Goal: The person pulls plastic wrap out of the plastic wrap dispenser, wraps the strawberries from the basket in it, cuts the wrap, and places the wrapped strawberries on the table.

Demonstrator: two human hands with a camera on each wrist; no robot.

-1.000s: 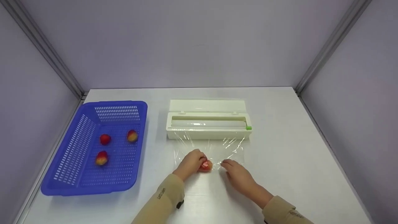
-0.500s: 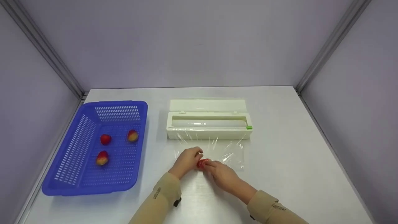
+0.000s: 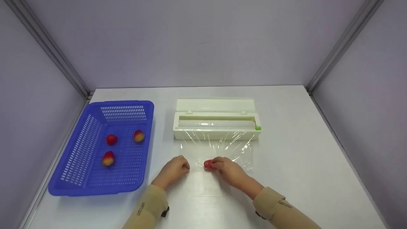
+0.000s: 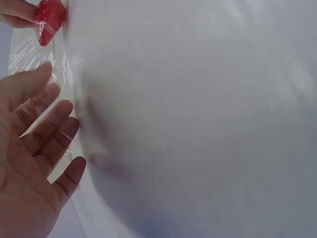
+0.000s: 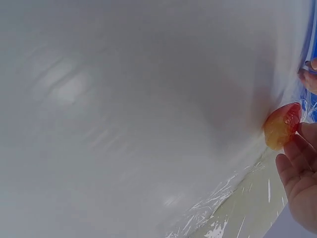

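Observation:
A small red-and-yellow fruit (image 3: 208,164) lies on the table at the near edge of the cling film (image 3: 197,151), with film wrapped over it. My right hand (image 3: 233,173) pinches it from the right between thumb and fingers. In the right wrist view the yellow side of the fruit (image 5: 281,128) faces the camera. My left hand (image 3: 173,170) is apart from the fruit, by the film's left corner. Its fingers are spread and loosely bent in the left wrist view, holding nothing. The film runs back to a cream cling film dispenser (image 3: 216,135), whose lid stands open.
On the left stands a blue plastic basket (image 3: 148,152) with several openings in its walls. Inside it lie a red fruit (image 3: 111,139) and two red-and-yellow fruits (image 3: 139,136). A green slider (image 3: 258,128) sits at the dispenser's right end. Panel walls enclose the white table (image 3: 302,152).
My left hand has let go of the fruit and moved left, away from it. My right hand has come in from the right and taken hold of the fruit, which is now rolled in film.

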